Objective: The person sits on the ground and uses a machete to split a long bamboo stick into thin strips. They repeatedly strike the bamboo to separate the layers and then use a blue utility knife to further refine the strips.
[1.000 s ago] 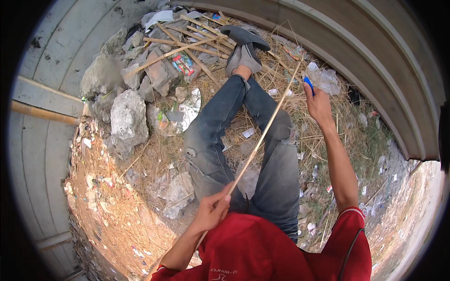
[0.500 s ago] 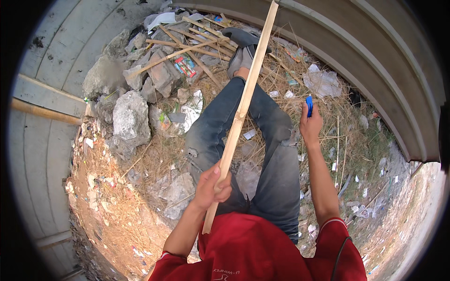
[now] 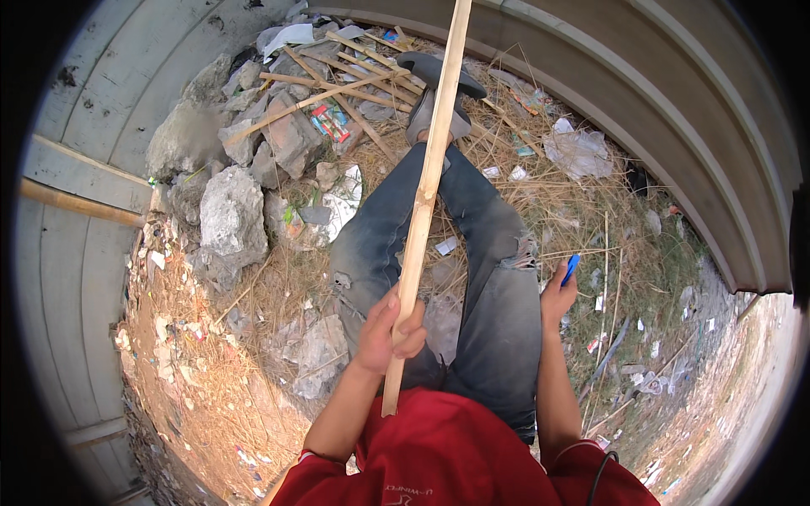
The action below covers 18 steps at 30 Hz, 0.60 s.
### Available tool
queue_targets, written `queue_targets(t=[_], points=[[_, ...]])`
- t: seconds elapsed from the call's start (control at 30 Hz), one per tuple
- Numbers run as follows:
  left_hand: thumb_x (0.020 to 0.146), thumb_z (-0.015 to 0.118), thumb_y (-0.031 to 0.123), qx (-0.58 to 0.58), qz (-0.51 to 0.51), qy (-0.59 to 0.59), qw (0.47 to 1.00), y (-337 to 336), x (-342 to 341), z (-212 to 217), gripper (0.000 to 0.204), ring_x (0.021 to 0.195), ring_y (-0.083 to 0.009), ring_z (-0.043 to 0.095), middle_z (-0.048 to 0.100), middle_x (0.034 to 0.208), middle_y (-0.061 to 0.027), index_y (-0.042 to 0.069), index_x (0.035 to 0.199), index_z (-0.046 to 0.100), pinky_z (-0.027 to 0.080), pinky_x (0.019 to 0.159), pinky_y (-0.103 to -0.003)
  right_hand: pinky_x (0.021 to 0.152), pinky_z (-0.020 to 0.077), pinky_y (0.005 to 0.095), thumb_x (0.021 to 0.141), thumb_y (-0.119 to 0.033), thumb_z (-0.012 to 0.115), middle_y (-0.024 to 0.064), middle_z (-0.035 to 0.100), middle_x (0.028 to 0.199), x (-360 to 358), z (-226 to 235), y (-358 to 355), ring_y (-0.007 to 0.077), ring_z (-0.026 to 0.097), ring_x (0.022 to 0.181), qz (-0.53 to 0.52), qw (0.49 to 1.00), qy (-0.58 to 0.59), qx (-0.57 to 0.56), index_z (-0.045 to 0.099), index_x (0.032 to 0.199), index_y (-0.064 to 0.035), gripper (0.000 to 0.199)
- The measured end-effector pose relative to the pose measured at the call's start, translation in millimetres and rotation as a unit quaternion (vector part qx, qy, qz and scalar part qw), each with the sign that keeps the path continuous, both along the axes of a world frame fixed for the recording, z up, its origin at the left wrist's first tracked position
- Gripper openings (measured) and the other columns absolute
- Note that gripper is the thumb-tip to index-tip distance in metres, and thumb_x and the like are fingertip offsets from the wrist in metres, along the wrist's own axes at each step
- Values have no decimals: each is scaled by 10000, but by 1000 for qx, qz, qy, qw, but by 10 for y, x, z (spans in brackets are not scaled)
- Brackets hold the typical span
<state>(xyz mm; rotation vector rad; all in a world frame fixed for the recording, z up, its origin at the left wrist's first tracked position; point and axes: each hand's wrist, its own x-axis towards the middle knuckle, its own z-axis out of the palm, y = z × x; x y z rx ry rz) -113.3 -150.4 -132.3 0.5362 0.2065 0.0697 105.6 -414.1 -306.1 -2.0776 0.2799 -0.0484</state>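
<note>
The stick (image 3: 426,194) is pale tan wood, plain, with a darker knot or two. Jeans (image 3: 472,278) are faded grey-blue, washed lighter at the knees. Shirt (image 3: 447,460) at 6 o'clock is bright red. The little pen-like thing (image 3: 571,268) at 3 o'clock is vivid blue. Rocks (image 3: 228,215) at 9 o'clock are chalky grey, the straw (image 3: 211,396) dull yellow-brown.

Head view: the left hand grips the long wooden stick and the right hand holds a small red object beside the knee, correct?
Not quite. In the head view the small object in the right hand is blue, not red. The left hand does grip the long wooden stick.
</note>
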Motion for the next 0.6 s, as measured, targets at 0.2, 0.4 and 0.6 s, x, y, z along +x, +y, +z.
queue_targets(t=[0.2, 0.4, 0.6], points=[[1118, 478, 237, 313, 142, -5, 939, -235, 368, -85, 608, 544, -64, 410, 470, 835, -3, 32, 1639, 242, 345, 498, -205, 665, 466, 235, 978, -250, 730, 27, 666, 899, -215, 1656, 876, 78, 561, 702, 187, 928, 11, 321, 658, 1176, 20, 342], [1076, 554, 260, 603, 331, -27, 726, -434, 696, -79, 661, 1034, -214, 623, 592, 1223, -193, -46, 1601, 294, 519, 888, -318, 666, 532, 359, 900, -117, 756, 128, 734, 938, -423, 2645, 1716, 207, 695, 730, 481, 851, -60, 201, 698, 1208, -12, 331], [1031, 624, 358, 768, 458, 18, 448, 152, 139, 598, 623, 1333, -366, 453, 388, 1508, -212, -66, 1466, 486, 398, 1101, -468, 658, 545, 474, 751, -56, 711, 95, 734, 879, 43, 3031, 1847, 361, 711, 773, 580, 754, -307, -41, 767, 1146, -169, 415]])
